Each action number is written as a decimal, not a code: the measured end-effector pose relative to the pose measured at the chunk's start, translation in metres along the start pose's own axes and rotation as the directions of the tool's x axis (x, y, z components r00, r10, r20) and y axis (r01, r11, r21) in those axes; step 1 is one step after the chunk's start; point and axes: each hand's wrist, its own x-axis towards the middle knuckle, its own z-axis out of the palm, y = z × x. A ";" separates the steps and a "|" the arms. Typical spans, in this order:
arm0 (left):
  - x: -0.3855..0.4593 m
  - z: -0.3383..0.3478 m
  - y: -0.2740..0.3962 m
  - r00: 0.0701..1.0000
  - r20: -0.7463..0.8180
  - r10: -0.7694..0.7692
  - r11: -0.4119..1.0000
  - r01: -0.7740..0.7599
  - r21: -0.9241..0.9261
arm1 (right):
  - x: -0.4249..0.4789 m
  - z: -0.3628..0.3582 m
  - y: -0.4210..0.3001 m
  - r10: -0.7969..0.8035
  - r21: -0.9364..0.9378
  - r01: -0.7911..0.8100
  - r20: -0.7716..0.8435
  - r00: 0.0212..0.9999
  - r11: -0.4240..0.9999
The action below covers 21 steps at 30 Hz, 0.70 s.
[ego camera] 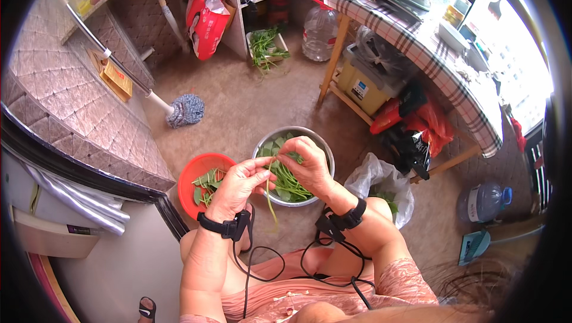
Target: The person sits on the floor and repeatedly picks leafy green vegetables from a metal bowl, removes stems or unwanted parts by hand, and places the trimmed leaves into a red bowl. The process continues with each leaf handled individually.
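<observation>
My left hand [243, 182] and my right hand [308, 169] meet in front of me, both pinching a thin green stem [271, 207] that hangs down between them. Beneath my right hand, a metal basin [331, 160] on the floor holds leafy green stems [290, 189]. An orange-red plastic basin [184, 184] stands to the left, partly hidden behind my left hand. Inside it lie a few leaves and cut stems [208, 183]. On the right, a clear plastic bag [403, 195] stands open with some greens inside.
A mop [187, 110] leans at the left. Further off are a white basket of greens [280, 43], a large water bottle [319, 32] and a cloth-covered table [402, 30]. Another bottle [480, 202] and a dustpan [473, 247] lie right. Black cables [248, 278] hang from my wrists.
</observation>
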 end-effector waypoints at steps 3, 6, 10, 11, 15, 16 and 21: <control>-0.001 0.002 0.001 0.999 0.027 -0.018 1.000 0.018 -0.005 | 0.000 -0.001 0.001 -0.016 -0.006 0.016 0.025 1.000 1.000; 0.000 0.000 -0.003 0.999 0.054 -0.010 0.999 0.012 -0.039 | -0.001 -0.003 0.002 -0.015 -0.004 0.015 0.024 1.000 1.000; 0.000 0.002 -0.003 0.998 0.069 -0.013 0.995 0.020 -0.101 | -0.003 -0.006 0.001 -0.018 -0.009 0.018 0.021 1.000 1.000; 0.000 0.003 -0.003 0.997 0.076 -0.017 0.994 0.025 -0.107 | -0.003 -0.006 0.001 -0.029 -0.013 0.029 0.021 0.999 0.999; 0.000 0.004 -0.004 0.995 0.095 -0.008 0.990 0.021 -0.138 | -0.005 -0.007 -0.002 -0.053 -0.033 0.053 0.010 0.999 0.998; 0.000 0.005 -0.003 0.995 0.100 -0.010 0.991 0.023 -0.131 | -0.005 -0.008 -0.003 -0.054 -0.039 0.054 0.005 0.999 0.998; 0.003 0.003 -0.007 0.993 0.117 -0.031 0.994 0.043 -0.097 | -0.005 -0.008 0.000 -0.094 -0.043 0.095 0.025 0.995 0.995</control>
